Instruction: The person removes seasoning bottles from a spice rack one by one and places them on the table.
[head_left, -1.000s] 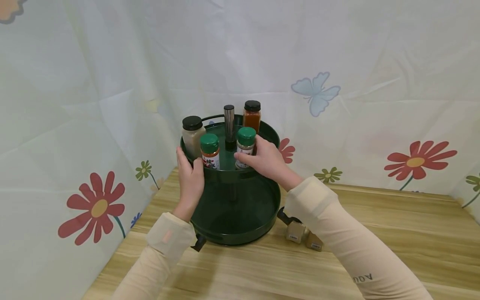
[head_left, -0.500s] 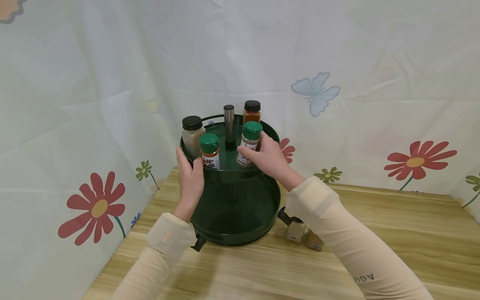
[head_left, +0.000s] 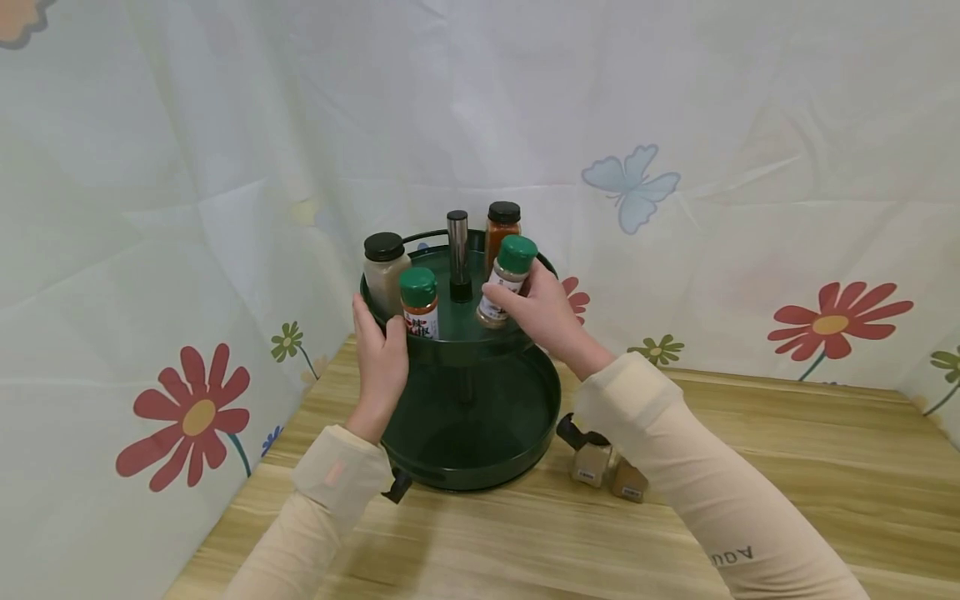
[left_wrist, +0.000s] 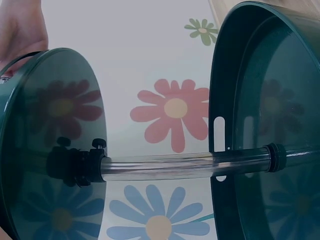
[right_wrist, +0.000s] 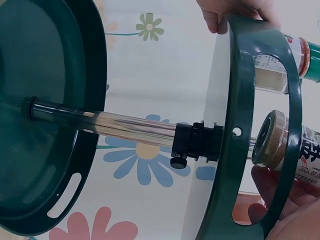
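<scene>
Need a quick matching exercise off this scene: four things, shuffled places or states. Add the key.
Things:
1. Left hand
2. Right hand
3. Black-capped orange bottle
4. Two tan containers

Places or states:
A. On the wooden table
B. Holding a tilted green-capped bottle
C. Toward the back of the upper tray
D. Against the upper tray's outer side

Pairs: 1-D, 2-B, 3-C, 4-A

Soft light casts a faint shadow on the table [head_left: 517,546]; the left wrist view is dimmer.
</scene>
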